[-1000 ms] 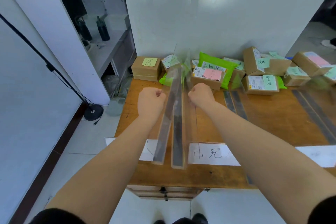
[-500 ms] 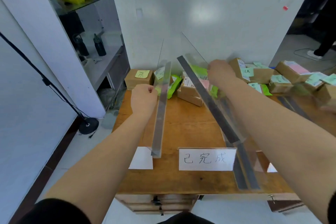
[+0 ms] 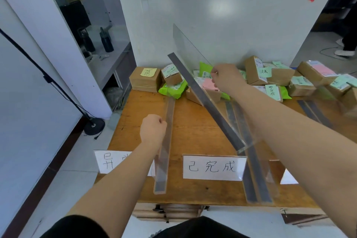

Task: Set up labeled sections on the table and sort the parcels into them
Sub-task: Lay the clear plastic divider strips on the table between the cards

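Parcels are lying in a mixed heap along the far edge of the bench, against the wall, and none of them is sitting yet in a section, so I judge that the sorting is not started. Setting up is still going on: the left hand is curled closed around the top edge of a clear divider that is standing on the bench, between the paper label at the left and the middle label with handwritten characters. The right hand is pinching the upper edge of a second clear divider, which is tilting in the air above the bench, its near end low beside the middle label. Another divider is already standing just right of that label, and one more seems to be standing further right. A third white label is showing only partly behind the right arm. As far as I can judge, the labels are laid and most dividers are placed; what is remaining is to put down the tilted divider and then to move every parcel into its section
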`<state>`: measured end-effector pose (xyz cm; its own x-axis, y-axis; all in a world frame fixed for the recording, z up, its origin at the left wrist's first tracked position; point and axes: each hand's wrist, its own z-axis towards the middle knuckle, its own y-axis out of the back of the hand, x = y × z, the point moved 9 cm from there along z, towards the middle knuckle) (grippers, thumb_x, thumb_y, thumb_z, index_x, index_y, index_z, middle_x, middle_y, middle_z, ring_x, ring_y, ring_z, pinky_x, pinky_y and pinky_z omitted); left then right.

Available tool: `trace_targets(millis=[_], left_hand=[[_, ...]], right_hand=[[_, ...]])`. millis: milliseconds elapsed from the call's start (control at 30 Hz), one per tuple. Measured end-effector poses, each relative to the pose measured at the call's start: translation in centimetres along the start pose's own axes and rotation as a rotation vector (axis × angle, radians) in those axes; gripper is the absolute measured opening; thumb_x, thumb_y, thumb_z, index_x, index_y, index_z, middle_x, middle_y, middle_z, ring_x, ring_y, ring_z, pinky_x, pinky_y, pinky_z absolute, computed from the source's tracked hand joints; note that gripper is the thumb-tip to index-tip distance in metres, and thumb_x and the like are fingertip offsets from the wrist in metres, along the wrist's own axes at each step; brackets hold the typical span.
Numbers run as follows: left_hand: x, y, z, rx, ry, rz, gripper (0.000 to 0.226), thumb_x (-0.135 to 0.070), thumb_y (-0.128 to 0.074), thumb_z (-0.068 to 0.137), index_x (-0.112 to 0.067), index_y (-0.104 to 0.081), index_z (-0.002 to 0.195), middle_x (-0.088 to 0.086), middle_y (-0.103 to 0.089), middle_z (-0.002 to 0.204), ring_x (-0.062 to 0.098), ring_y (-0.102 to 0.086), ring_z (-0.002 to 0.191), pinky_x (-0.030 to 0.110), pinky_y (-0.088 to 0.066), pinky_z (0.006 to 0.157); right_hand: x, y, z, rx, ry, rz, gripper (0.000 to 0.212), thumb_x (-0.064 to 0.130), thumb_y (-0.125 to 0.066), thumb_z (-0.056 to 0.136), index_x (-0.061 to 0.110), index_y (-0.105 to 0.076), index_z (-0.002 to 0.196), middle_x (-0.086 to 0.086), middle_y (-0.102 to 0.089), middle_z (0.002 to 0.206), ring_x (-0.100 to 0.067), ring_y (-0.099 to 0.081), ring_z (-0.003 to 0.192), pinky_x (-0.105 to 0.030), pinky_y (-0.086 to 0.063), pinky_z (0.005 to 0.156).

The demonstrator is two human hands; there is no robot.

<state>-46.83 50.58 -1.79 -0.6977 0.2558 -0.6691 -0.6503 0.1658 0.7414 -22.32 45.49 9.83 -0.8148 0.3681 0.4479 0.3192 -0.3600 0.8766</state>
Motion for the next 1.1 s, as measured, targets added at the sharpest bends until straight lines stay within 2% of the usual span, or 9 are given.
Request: trace_targets(millis=[167, 333, 467, 533, 600, 833, 900, 1000, 1100], left_hand=[[1.5, -0.6, -0.4, -0.006, 0.021, 0.042, 0.023, 0.001, -0.044, 0.079, -0.006, -0.044, 0.057, 0.013, -0.04, 0.061, 0.019, -0.034, 0.059, 0.03, -0.027, 0.056], [2.0, -2.6, -0.9, 0.014, 0.058, 0.112, 0.042, 0.003, -0.044, 0.078, -0.015, -0.021, 0.048, 0.001, -0.02, 0.05, 0.016, -0.016, 0.046, 0.025, -0.012, 0.044], [3.6, -4.0, -0.5, 0.078, 0.147, 0.054, 0.032, 0.001, -0.045, 0.079, -0.012, -0.042, 0.049, 0.005, -0.042, 0.054, 0.021, -0.035, 0.048, 0.024, -0.028, 0.046], [3.4, -4.5, -0.5, 0.154, 0.149, 0.05, 0.018, -0.005, -0.051, 0.08, -0.009, -0.068, 0.085, 0.009, -0.064, 0.087, 0.027, -0.06, 0.076, 0.028, -0.044, 0.065], [3.5, -5.1, -0.4, 0.215, 0.149, 0.053, 0.036, -0.013, -0.06, 0.08, -0.008, -0.061, 0.115, 0.007, -0.063, 0.114, 0.024, -0.06, 0.102, 0.029, -0.046, 0.078], [3.3, -6.1, -0.2, 0.364, 0.097, 0.062, 0.061, -0.02, -0.067, 0.08, -0.011, -0.042, 0.135, 0.008, -0.052, 0.134, 0.021, -0.051, 0.121, 0.031, -0.044, 0.095], [2.9, -5.4, 0.2, 0.324, 0.087, 0.011, 0.062, -0.022, -0.067, 0.081, -0.011, -0.041, 0.135, 0.007, -0.051, 0.135, 0.021, -0.049, 0.122, 0.029, -0.043, 0.094], [1.9, -0.9, 1.9, 0.059, 0.062, -0.18, 0.063, -0.024, -0.064, 0.084, -0.016, -0.035, 0.139, 0.005, -0.045, 0.141, 0.02, -0.043, 0.128, 0.033, -0.038, 0.1], [-2.2, 5.6, 3.8, -0.234, -0.195, -0.1, 0.072, -0.03, -0.066, 0.082, -0.019, -0.028, 0.142, 0.004, -0.033, 0.148, 0.022, -0.028, 0.138, 0.035, -0.023, 0.111]], right_hand=[[0.1, -1.6, 0.4, 0.023, 0.052, -0.033, 0.026, 0.006, -0.039, 0.09, 0.0, -0.064, 0.094, -0.019, -0.066, 0.1, -0.036, -0.061, 0.094, -0.041, -0.049, 0.083], [0.5, -2.8, 0.9, 0.065, 0.112, -0.045, 0.022, 0.01, -0.042, 0.091, 0.008, -0.063, 0.09, -0.014, -0.065, 0.106, -0.033, -0.056, 0.102, -0.036, -0.046, 0.083], [1.0, -3.4, 0.9, 0.103, 0.171, -0.03, 0.023, 0.01, -0.043, 0.093, 0.007, -0.065, 0.098, -0.015, -0.067, 0.104, -0.032, -0.059, 0.099, -0.036, -0.046, 0.085], [1.3, -3.6, 0.8, 0.118, 0.191, -0.034, 0.024, 0.011, -0.044, 0.094, 0.006, -0.065, 0.103, -0.015, -0.067, 0.104, -0.032, -0.06, 0.099, -0.037, -0.046, 0.087], [1.6, -3.7, 0.8, 0.136, 0.217, -0.056, 0.023, 0.013, -0.044, 0.095, 0.008, -0.065, 0.104, -0.013, -0.067, 0.102, -0.031, -0.06, 0.098, -0.037, -0.047, 0.085], [1.0, -2.4, 1.1, 0.132, 0.198, -0.158, 0.016, 0.007, -0.041, 0.092, 0.01, -0.055, 0.1, -0.01, -0.064, 0.101, -0.031, -0.056, 0.092, -0.037, -0.045, 0.074], [0.9, -2.0, 1.1, 0.118, 0.187, -0.173, 0.016, 0.009, -0.042, 0.093, 0.013, -0.056, 0.1, -0.008, -0.065, 0.101, -0.03, -0.057, 0.092, -0.037, -0.046, 0.074], [0.3, -0.6, 1.2, 0.088, 0.166, -0.15, 0.018, 0.013, -0.045, 0.093, 0.016, -0.06, 0.102, -0.003, -0.066, 0.101, -0.026, -0.058, 0.095, -0.036, -0.049, 0.078], [0.0, 0.5, 1.3, 0.118, 0.178, -0.099, 0.016, 0.013, -0.052, 0.09, 0.015, -0.064, 0.1, 0.0, -0.068, 0.099, -0.023, -0.059, 0.097, -0.039, -0.049, 0.085]])
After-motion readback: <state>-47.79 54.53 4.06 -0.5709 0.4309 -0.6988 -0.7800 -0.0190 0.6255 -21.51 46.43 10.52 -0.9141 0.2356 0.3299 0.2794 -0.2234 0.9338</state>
